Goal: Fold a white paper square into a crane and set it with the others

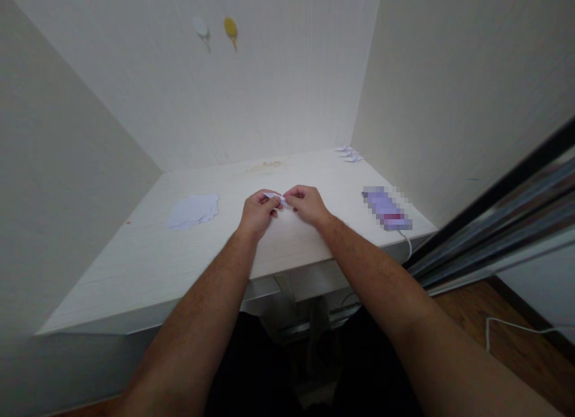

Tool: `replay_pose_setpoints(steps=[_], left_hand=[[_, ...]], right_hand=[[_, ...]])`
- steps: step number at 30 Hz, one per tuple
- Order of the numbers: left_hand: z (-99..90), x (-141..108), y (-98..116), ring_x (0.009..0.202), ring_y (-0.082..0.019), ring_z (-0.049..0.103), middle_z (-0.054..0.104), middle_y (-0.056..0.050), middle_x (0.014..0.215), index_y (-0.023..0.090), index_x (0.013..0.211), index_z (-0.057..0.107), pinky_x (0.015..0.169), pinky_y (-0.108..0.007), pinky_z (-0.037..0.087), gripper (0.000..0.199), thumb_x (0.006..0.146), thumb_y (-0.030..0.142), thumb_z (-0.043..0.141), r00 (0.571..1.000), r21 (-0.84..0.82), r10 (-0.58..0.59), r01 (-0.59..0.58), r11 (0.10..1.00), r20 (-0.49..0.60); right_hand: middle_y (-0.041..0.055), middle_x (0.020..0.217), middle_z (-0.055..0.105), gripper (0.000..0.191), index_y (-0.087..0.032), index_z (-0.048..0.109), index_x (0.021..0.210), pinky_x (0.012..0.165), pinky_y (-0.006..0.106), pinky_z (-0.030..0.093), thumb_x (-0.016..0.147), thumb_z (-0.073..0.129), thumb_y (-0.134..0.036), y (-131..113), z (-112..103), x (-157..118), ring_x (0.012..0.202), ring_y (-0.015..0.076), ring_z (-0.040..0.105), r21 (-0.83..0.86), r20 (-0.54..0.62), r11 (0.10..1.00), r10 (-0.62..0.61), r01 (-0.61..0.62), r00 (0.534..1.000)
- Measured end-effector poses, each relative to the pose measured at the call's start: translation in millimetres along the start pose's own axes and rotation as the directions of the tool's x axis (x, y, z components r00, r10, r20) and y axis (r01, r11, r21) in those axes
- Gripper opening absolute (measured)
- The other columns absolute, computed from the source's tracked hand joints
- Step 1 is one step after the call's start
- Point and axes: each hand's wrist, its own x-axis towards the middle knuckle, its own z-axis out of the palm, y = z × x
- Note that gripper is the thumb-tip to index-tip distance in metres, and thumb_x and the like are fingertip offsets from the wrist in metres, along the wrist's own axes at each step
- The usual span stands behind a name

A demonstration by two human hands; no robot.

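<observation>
Left hand (259, 212) and right hand (308, 202) pinching small folded paper (275, 196) above counter (148, 255); paper stack (193, 209) left.

Left fingers (273, 202) and right fingers (293, 199) hid most of the small white paper (270, 195); full shape unclear. Right of the fingers, purple object (381, 206) was pixelated, details lost. Beyond them, far right, white pieces (353, 157) were too small to make out. Nearer, both forearms (215, 291) ran off the bottom edge.
</observation>
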Motion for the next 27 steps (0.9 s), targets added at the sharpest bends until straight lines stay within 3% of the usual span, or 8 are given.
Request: replay_pose_setpoints(steps=[10, 27], left_hand=[[0.0, -1.3, -0.5, 0.062, -0.014, 0.066, 0.07, -0.005, 0.07, 0.012, 0.081, 0.067, 0.054, -0.024, 0.047, 0.027, 0.062, 0.028, 0.079, 1.0, -0.027, -0.023, 0.023, 0.999, -0.006], [1.9, -1.0, 0.2, 0.059, -0.014, 0.065, 0.069, -0.005, 0.066, 0.012, 0.081, 0.067, 0.05, -0.022, 0.045, 0.023, 0.065, 0.026, 0.074, 0.999, 0.048, -0.028, 0.03, 0.998, -0.035]], right_hand=[[0.0008, 0.069, 0.069, 0.013, -0.015, 0.071, 0.076, 0.059, 0.024, 0.047, 0.07, 0.069, -0.026, -1.6, -1.7, -1.2, 0.058, 0.0099, 0.055, 0.016, 0.007, 1.0, -0.027, 0.027, 1.0], [0.0016, 0.073, 0.072, 0.013, -0.015, 0.073, 0.079, 0.065, 0.025, 0.047, 0.074, 0.065, -0.024, 5.0, -1.3, -0.2, 0.065, 0.0116, 0.06, -0.165, -0.027, 0.98, -0.113, 0.107, 0.993]])
